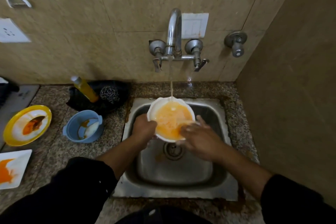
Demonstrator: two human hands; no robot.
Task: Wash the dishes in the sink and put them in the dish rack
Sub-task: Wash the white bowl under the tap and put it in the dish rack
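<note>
Left hand [144, 126] pinches bowl [171, 120] rim, holding it under tap [174, 29] stream over sink [181, 172]; right hand [198, 136], fingers spread, rubs inside.

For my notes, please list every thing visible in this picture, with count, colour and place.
white bowl: one, white, orange water inside, under the running tap
tap: one, metal, on the wall
sink: one, steel, in the counter
blue bowl: one, blue, soiled, counter left of sink
round plate: one, yellow rim, soiled, far left
square plate: one, white, orange stains, lower left
bottle: one, yellow, behind the blue bowl
scrubber: one, steel, beside the bottle
left hand: one, grips the white bowl's left rim
right hand: one, blurred, touches the bowl's right side
</note>
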